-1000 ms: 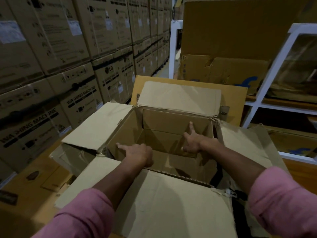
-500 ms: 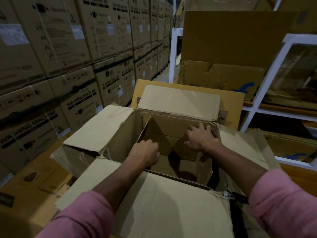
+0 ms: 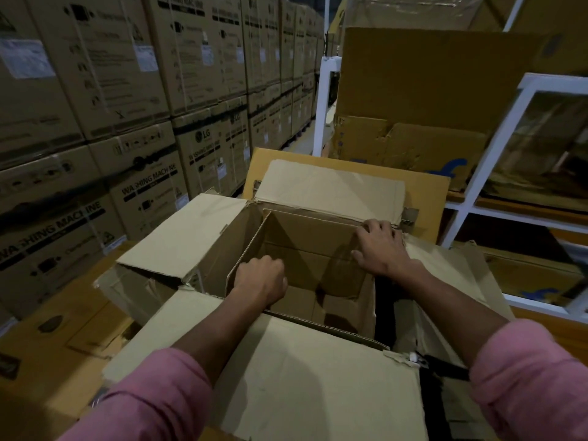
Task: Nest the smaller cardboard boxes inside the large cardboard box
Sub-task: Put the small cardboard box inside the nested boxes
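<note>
large box: large cardboard box [image 3: 191,246] sits open in front of me, all four flaps folded outward; near flap [image 3: 305,377] lies flat under my forearms, far flap [image 3: 331,189] leans back against a sheet of board.
smaller box: smaller cardboard box [image 3: 315,249] stands inside the large one, open at the top, its left wall tilted away from the large box's left wall so a wedge of gap shows between them.
smaller box, position: its far wall lies close against the far wall of the large box; its right side runs into shadow and i cannot tell whether it touches there.
left hand: my left hand [image 3: 262,278] is curled over the top edge of the smaller box's left wall near the front corner, fingers wrapped down inside, gripping the rim.
right hand: my right hand [image 3: 383,249] rests at the far right corner, fingers bent over the top edge of the smaller box's far wall; fingertips hidden behind the cardboard.
sleeves: pink sleeves [image 3: 165,396] pushed up on both forearms.
left side: stacked washing machine cartons [image 3: 140,186] in rows, printed labels facing me.
right side: white shelving frame [image 3: 483,167] holding flattened brown cardboard [image 3: 423,81].
floor: more flat cardboard under and around the large box.
light: dim; box interior partly in shadow.
</note>
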`<act>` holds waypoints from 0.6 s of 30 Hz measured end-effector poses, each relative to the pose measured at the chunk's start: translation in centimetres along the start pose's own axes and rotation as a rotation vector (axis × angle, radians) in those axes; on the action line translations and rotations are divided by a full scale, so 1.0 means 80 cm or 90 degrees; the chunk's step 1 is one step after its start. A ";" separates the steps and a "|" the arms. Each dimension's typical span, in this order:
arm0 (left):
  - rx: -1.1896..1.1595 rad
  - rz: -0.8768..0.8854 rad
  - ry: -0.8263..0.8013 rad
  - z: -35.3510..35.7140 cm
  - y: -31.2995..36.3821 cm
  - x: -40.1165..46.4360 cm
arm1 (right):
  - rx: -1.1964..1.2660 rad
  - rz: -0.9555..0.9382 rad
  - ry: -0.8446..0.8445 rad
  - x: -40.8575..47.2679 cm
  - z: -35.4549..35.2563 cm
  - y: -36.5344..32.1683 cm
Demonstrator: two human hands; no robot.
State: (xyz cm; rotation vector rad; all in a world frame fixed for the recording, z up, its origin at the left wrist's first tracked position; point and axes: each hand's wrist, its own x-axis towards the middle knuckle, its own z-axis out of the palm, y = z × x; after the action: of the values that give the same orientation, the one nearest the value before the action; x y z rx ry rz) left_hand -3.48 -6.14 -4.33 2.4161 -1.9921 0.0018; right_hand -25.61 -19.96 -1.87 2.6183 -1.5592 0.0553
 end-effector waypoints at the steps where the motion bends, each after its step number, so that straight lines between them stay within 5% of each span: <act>1: -0.002 -0.003 -0.001 0.000 0.000 0.000 | 0.011 0.004 -0.002 0.000 -0.001 0.000; 12: -0.024 -0.034 0.018 -0.001 -0.001 0.000 | 0.087 0.013 -0.029 -0.001 -0.004 0.005; 15: -0.008 -0.045 -0.006 -0.002 -0.001 0.001 | 0.079 -0.093 -0.007 -0.003 -0.004 -0.018; 18: -0.005 -0.058 -0.026 -0.002 -0.002 0.001 | 0.069 -0.249 -0.113 -0.010 0.004 -0.058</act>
State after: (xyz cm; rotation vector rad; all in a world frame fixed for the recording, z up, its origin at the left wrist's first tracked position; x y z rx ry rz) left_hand -3.34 -6.22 -4.13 2.5211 -1.8915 -0.0567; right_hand -21.90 -17.09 -2.54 3.0360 -1.0822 -0.1279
